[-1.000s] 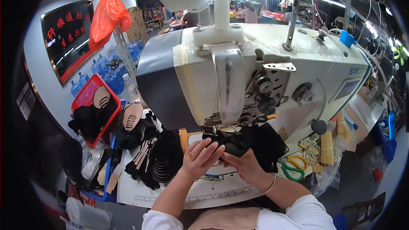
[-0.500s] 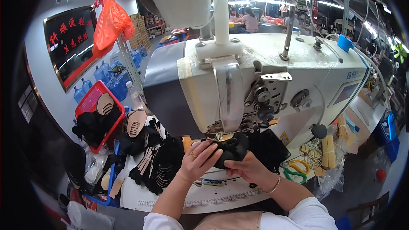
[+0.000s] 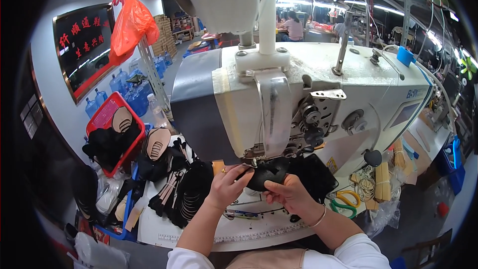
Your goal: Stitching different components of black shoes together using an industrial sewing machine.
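A black shoe upper (image 3: 265, 178) is bent into a curve below the needle area (image 3: 254, 161) of a white and grey sewing machine (image 3: 209, 104). My left hand (image 3: 226, 185) is closed on its left edge, fingertips pinched together close to the presser foot. On the opposite side, my right hand (image 3: 291, 194) grips the upper between thumb and curled fingers. The machine head partly hides the far edge of the piece. Left of my left forearm lie stacked black uppers with slit cutouts (image 3: 191, 197).
A red basket (image 3: 113, 134) of black and beige pieces stands at the left. Green and yellow scissors (image 3: 346, 203) lie right of my right hand, near a coil of cord (image 3: 366, 182). A ruler strip (image 3: 239, 235) runs along the table's front edge.
The upper has turned and looks flatter, with its opening no longer facing up. My left fingers have curled in from lying spread over it. The view has shifted slightly.
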Demonstrator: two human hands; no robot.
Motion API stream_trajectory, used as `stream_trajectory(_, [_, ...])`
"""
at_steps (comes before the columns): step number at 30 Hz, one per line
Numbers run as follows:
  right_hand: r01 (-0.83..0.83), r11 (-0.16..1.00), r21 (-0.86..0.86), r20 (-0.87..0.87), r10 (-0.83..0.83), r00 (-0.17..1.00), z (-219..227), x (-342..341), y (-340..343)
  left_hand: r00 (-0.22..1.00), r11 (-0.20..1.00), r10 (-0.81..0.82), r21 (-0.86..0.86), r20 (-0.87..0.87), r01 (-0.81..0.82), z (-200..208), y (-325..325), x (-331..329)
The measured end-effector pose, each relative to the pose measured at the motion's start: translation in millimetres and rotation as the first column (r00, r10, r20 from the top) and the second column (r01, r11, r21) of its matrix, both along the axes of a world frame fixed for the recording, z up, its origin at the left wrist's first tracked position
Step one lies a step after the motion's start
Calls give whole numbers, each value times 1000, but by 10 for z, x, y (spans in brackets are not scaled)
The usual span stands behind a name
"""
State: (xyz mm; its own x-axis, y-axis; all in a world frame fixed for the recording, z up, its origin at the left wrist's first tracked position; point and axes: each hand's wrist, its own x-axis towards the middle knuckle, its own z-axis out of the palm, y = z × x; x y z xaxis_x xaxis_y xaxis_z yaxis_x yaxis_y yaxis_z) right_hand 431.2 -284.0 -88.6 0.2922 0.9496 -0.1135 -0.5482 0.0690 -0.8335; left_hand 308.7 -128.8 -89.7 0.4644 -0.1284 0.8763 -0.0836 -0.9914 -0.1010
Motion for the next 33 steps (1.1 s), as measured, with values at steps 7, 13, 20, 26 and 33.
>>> stream_trajectory(7, [14, 1000, 0, -4, -14, 1000, 8, -18, 8, 1000, 999, -13, -33, -11, 13, -37, 20, -10])
stream_trajectory(13, [22, 1000, -18, 18, -22, 1000, -76, -55, 10, 1000, 996, 16, -89, -4, -16, -107, 41, 1])
stream_trajectory(20, [-75, 987, 141, 981, -150, -125, -891, -512, 24, 998, 995, -13, -95, 54, 18, -155, 22, 52])
stream_trajectory(26, [-117, 990, 83, 921, -122, -371, -1014, -730, 77, 999, 987, 45, -156, 8, -43, -274, 114, 100])
stream_trajectory(33, [-75, 997, -34, 996, 27, -88, -927, -636, -63, 889, 789, 390, -412, -239, -457, -285, 435, 231])
